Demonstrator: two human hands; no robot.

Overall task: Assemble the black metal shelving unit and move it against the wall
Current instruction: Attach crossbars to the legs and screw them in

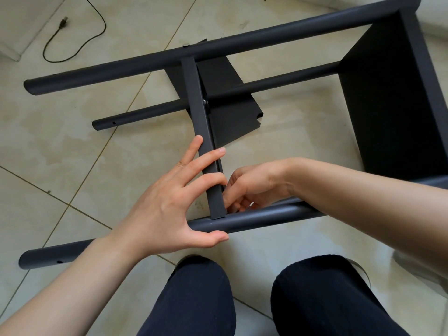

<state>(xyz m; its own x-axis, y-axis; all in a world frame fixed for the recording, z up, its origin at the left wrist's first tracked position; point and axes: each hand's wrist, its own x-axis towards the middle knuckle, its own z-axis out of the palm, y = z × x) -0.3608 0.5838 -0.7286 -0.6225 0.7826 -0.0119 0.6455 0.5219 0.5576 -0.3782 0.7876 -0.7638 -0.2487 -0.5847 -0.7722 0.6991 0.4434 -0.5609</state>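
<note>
- Cord (72,42) with plug lies on the tiled floor (72,146) toward its far-left corner, well apart from the frame.
- Shelving unit (242,98) lies on its side across the floor, from left edge to right edge; three round posts run roughly left to right.
- Near post (254,218) is closest to the knees; a small hole shows near its left end.
- Left hand (167,204): fingers spread, laid over the shelf edge (206,146); thumb tucked under the near post, touching it. Edge and post sit between thumb and fingers.
- Shelf edge runs from the far post (218,44) down to the near post, meeting it just right of the left thumb. A bolt head shows on the far post above the edge's top end.
- Middle post (266,82) crosses behind the shelf edge; a screw shows at that crossing.
- Shelf panel (232,117) lies to the right of the edge, notch at its right corner.
- Right hand (252,187): fingers curled, tips pressed together at the joint of shelf edge and near post. What they pinch is hidden; cannot tell.
- End shelf (392,93) closes the frame at the right.
- Knees (201,294) in dark trousers at the near edge.
</note>
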